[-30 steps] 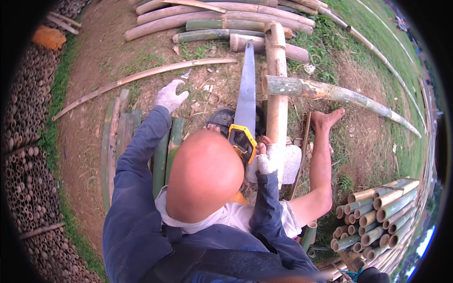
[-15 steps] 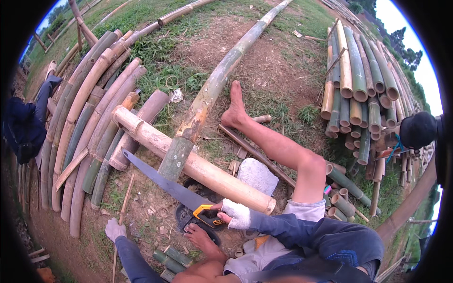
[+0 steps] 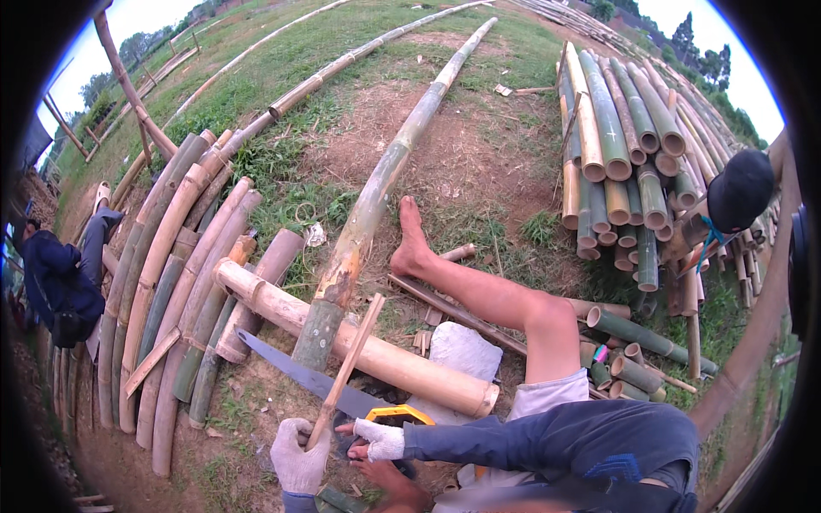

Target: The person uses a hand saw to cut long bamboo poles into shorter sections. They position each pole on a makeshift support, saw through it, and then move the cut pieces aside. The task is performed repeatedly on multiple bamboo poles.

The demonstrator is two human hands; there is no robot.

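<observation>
My left hand (image 3: pixel 299 459), in a white glove, grips a slim split bamboo stick (image 3: pixel 349 363) by its lower end. The stick slants upward across the saw blade in the view. My right hand (image 3: pixel 380 439), in a fingertipless white glove, is closed at the yellow handle of a handsaw (image 3: pixel 295 369); the handle partly hides its fingers. Behind the blade, a thick pale bamboo piece (image 3: pixel 410 363) lies crosswise. A long green bamboo pole (image 3: pixel 368 222) rests over it, its near end (image 3: pixel 318 333) toward me. My bare foot (image 3: pixel 410 244) is beside the pole.
Cut bamboo lengths (image 3: pixel 158 299) lie piled at left, where a person in dark clothes (image 3: pixel 64 278) is. A stack of bamboo (image 3: pixel 620 145) stands at right, near shorter offcuts (image 3: pixel 633 374). A pale stone (image 3: pixel 464 350) sits by the crosswise piece. A dark rounded thing (image 3: pixel 740 190) is at right.
My left hand has come up and rightward, bringing the bamboo stick over beside the saw. My right hand has moved slightly left and down with the saw. The view has tilted up.
</observation>
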